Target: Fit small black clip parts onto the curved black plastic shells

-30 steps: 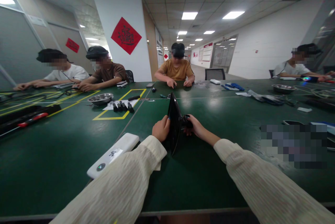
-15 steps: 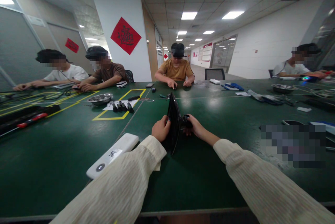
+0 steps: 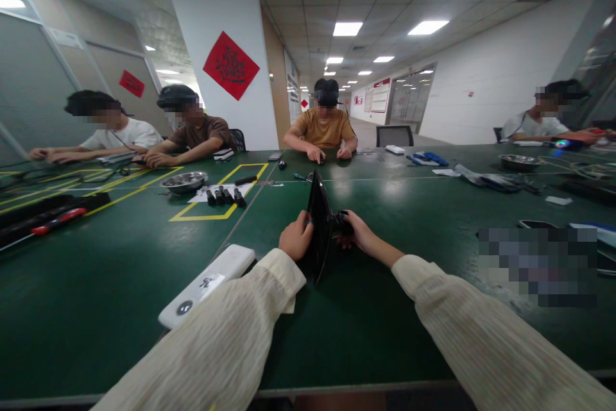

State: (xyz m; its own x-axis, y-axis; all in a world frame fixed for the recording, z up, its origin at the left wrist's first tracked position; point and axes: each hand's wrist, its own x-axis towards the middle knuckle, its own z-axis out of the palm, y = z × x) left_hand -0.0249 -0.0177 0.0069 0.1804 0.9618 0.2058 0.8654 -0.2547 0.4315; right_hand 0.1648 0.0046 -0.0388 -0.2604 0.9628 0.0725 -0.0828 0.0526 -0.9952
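A thin, glossy black panel (image 3: 319, 231) stands on edge between my hands, seen almost side-on. My left hand (image 3: 295, 236) grips its left side, with the thumb along the edge. On the panel's right side, my right hand (image 3: 357, 231) is closed round a dark, rounded part (image 3: 341, 224) that sits against the panel. Whether that part is fixed to it I cannot tell, as fingers and panel hide much of it. A white oblong device (image 3: 206, 286) with a number label lies by my left forearm.
On the green table (image 3: 394, 334) stand a metal bowl (image 3: 183, 182) and several short black cylinders (image 3: 226, 196) at left. Dark gloves (image 3: 491, 179) and a second bowl (image 3: 520, 162) lie at right. A person (image 3: 325, 129) sits opposite; others sit left and right.
My hands and the black panel hold almost the same place. At far left, a co-worker's hands have shifted slightly.
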